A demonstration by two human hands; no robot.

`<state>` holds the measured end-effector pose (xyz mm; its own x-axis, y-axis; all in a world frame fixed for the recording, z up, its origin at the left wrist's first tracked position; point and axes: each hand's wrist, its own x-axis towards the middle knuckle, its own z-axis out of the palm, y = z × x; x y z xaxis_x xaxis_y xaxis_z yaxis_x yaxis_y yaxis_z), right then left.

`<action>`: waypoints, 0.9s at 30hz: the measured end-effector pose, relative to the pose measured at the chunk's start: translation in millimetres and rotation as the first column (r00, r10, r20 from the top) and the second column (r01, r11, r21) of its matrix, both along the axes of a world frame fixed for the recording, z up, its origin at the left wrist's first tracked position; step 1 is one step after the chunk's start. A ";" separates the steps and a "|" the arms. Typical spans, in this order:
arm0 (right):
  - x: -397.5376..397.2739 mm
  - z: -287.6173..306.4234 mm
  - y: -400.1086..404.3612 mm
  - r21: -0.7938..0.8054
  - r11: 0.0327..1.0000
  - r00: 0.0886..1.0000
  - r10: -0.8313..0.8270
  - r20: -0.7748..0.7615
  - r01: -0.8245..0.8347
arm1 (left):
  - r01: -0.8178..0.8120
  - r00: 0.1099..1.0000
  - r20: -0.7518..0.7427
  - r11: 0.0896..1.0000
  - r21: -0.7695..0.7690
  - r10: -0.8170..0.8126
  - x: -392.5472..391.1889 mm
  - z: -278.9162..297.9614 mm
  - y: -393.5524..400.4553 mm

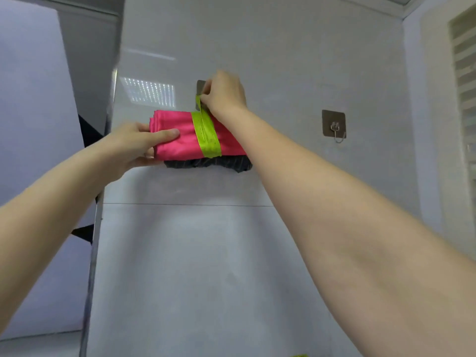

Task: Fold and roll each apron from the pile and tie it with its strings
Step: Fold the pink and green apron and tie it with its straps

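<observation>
- Head view: my right hand (223,92) pinches the green string (206,132) up at a wall hook plate (200,85).
- My left hand (140,143) grips the rolled pink apron (180,135), held against the wall (283,60) above dark fabric (208,164).
- Risk, I judge: a slipped pinch loosens the wrap and the roll drops.

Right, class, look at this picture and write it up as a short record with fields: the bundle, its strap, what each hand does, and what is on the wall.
bundle: pink rolled apron, lying sideways against the wall
strap: yellow-green string wrapped round the roll, its end pulled upward
left hand: left hand grips the roll's left end, thumb on its front
right hand: right hand pinches the string's end above the roll
under the roll: dark fabric, shape unclear
wall: empty metal hook at right; a second plate behind the right hand, mostly hidden
</observation>
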<state>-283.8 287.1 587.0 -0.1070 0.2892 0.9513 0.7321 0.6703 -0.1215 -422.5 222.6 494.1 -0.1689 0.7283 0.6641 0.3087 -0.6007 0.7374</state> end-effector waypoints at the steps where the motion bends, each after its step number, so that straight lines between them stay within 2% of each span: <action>1: -3.9 -1.1 4.4 -0.011 1.000 1.000 -0.022 0.000 0.022 | 0.008 1.000 -0.001 1.000 -0.008 -0.008 -2.9 1.0 0.3; 5: -4.9 -8.0 15.0 -0.112 0.992 0.996 -0.059 0.073 0.067 | -0.013 0.999 -0.049 1.000 -0.013 0.013 -5.2 -0.7 3.5; 8: 0.2 -18.2 8.8 -0.094 0.989 0.987 -0.098 0.131 0.111 | -0.063 0.991 -0.116 0.998 0.014 0.064 -3.2 -14.6 7.4; 11: 5.8 -45.7 -2.9 0.019 0.995 0.985 -0.097 0.141 0.096 | -0.117 0.972 -0.199 0.993 0.034 0.122 -1.5 -24.8 7.3; 13: 8.6 -76.6 -6.6 0.109 0.993 0.996 -0.060 0.072 0.052 | -0.137 0.957 -0.254 0.990 0.040 0.142 -0.3 -25.7 5.8; 18: 9.5 -145.6 8.4 0.318 0.924 0.977 -0.194 -0.091 0.213 | -0.150 0.917 -0.376 0.988 -0.022 0.130 4.0 -29.3 3.8; 24: 20.7 -144.6 3.0 0.322 0.927 0.981 -0.173 -0.084 0.191 | -0.162 0.943 -0.300 0.986 -0.038 0.143 3.2 -29.8 -0.5; 27: 25.7 -142.0 -2.9 0.305 0.932 0.980 -0.178 -0.088 0.197 | -0.253 0.934 -0.266 0.967 -0.025 0.237 2.0 -29.0 -2.9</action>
